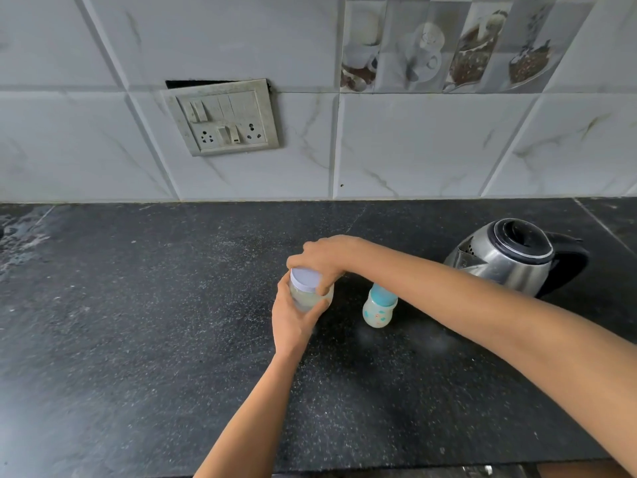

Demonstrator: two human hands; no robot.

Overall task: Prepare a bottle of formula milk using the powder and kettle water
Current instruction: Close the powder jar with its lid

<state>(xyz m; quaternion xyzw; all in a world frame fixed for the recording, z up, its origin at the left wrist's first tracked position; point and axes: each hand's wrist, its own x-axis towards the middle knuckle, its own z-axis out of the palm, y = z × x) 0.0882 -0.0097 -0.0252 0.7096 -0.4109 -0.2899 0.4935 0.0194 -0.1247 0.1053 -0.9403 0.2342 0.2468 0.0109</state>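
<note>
Fingers of your right hand point(319, 262) clamp the white lid point(304, 279) while your left hand point(293, 319) wraps the powder jar point(306, 298) on the counter point(138, 339). You're early: lid on, baby bottle point(378, 310) capped just right, kettle point(510, 257) untouched beyond it. Your forearm hides the bottle's top; its contents are unclear.

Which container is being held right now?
The jar with the white lid: left hand wraps its body, right hand grips the lid. The bottle and kettle stand untouched.
</note>
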